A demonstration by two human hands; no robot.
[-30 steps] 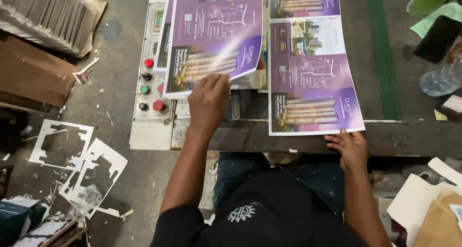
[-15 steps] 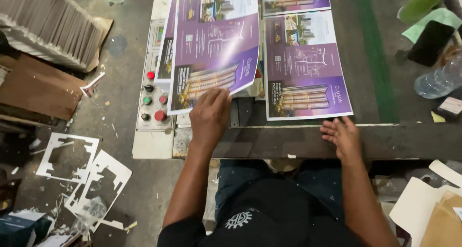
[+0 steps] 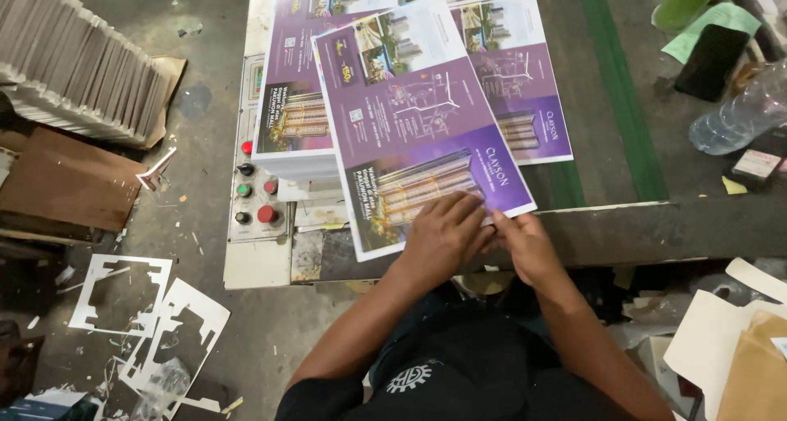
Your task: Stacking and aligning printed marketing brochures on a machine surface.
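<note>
Fingers first: those of our left hand point(image 3: 443, 239) lie spread and flat on the near edge of the purple printed sheet point(image 3: 422, 126), pressing it down rather than clenching it. Our right hand point(image 3: 529, 245) sits just beside, touching the left, its fingers pinching the sheet's near right corner. That sheet lies tilted on the desk point(image 3: 656, 224), its near edge overhanging the desk's front rim. It crosses over a stack of matching purple sheets point(image 3: 291, 118) on its left and a flat purple sheet point(image 3: 533, 85) on its right.

Left of the sheet, set in the desk's corner, is a control panel point(image 3: 256, 195) with red, green and black buttons. Right of the sheet runs a green stripe point(image 3: 619, 93); beyond it are a clear plastic bottle point(image 3: 738, 113), a black phone point(image 3: 711, 60) and a green cup point(image 3: 684, 3).

Far left of the sheet, on the floor, lie white die-cut offcuts point(image 3: 147, 314) and a leaning row of grey cardboard point(image 3: 70, 60).
</note>
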